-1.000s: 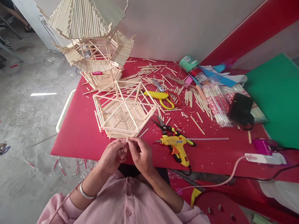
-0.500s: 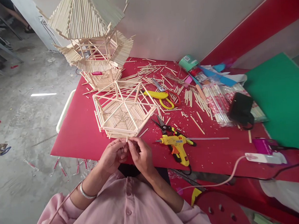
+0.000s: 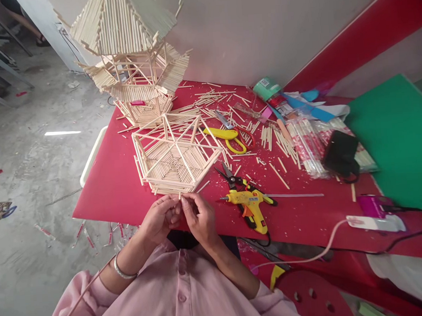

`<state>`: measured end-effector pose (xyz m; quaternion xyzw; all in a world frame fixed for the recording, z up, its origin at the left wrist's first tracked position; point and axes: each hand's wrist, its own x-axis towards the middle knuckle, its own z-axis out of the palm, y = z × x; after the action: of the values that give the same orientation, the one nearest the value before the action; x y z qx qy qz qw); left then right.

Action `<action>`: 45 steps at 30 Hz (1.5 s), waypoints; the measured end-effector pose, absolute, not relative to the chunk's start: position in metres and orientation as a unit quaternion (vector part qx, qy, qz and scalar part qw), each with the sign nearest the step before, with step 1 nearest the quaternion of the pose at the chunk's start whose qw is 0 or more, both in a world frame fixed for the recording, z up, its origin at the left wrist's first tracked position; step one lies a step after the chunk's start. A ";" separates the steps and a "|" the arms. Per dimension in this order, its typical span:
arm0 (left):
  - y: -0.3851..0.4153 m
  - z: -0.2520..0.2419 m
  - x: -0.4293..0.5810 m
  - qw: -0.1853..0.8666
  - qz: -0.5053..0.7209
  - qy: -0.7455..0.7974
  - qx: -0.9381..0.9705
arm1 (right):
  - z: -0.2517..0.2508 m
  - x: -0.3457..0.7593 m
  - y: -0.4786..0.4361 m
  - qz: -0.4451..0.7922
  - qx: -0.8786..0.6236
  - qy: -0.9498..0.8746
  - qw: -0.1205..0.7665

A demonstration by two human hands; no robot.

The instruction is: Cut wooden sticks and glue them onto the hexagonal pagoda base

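Note:
At the table's front edge my left hand and my right hand meet with fingertips pinched together. Between them shows the pale end of a short wooden stick; its rest is hidden by my fingers. Just beyond my hands lies a hexagonal stick frame, with a floor of sticks in a spiderweb-like pattern and crossing bars on top. Right of my right hand rests a yellow glue gun, lying over black-and-yellow pliers with open jaws.
A tiered stick pavilion stands at the back left. Yellow-handled scissors lie among loose sticks. Farther right are bagged sticks, a black object, a green board and a white power strip with cables.
My hands keep the same pinch on the stick at the table edge. The view has shifted very slightly; nothing else has visibly moved.

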<state>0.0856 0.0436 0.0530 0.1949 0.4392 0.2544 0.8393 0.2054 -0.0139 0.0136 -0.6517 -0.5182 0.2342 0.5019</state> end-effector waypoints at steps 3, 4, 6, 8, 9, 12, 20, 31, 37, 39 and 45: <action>0.044 0.054 0.086 0.840 0.255 0.438 0.195 | 0.013 0.206 -0.014 0.236 -0.652 -0.517 0.502; 0.044 0.054 0.086 0.839 0.255 0.440 0.195 | 0.013 0.206 -0.014 0.237 -0.652 -0.516 0.501; 0.044 0.054 0.086 0.838 0.256 0.441 0.195 | 0.013 0.206 -0.014 0.240 -0.653 -0.516 0.499; 0.044 0.053 0.086 0.837 0.257 0.441 0.195 | 0.013 0.206 -0.014 0.241 -0.652 -0.517 0.499; 0.044 0.053 0.086 0.838 0.259 0.440 0.195 | 0.012 0.206 -0.014 0.242 -0.651 -0.518 0.500; 0.043 0.053 0.086 0.839 0.261 0.437 0.195 | 0.011 0.206 -0.014 0.244 -0.649 -0.516 0.503; 0.044 0.052 0.085 0.836 0.255 0.441 0.203 | 0.011 0.205 -0.014 0.240 -0.651 -0.516 0.503; 0.043 0.047 0.083 0.845 0.261 0.426 0.190 | 0.012 0.206 -0.014 0.240 -0.654 -0.515 0.500; 0.043 0.050 0.084 0.840 0.260 0.436 0.192 | 0.014 0.206 -0.014 0.239 -0.654 -0.515 0.500; 0.044 0.051 0.085 0.838 0.259 0.440 0.192 | 0.015 0.206 -0.014 0.235 -0.656 -0.516 0.498; 0.044 0.054 0.085 0.840 0.258 0.437 0.195 | 0.014 0.206 -0.013 0.240 -0.658 -0.514 0.496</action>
<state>0.0852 0.0437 0.0535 0.1952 0.4366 0.2575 0.8397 0.2060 -0.0135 0.0137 -0.6578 -0.5138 0.2403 0.4956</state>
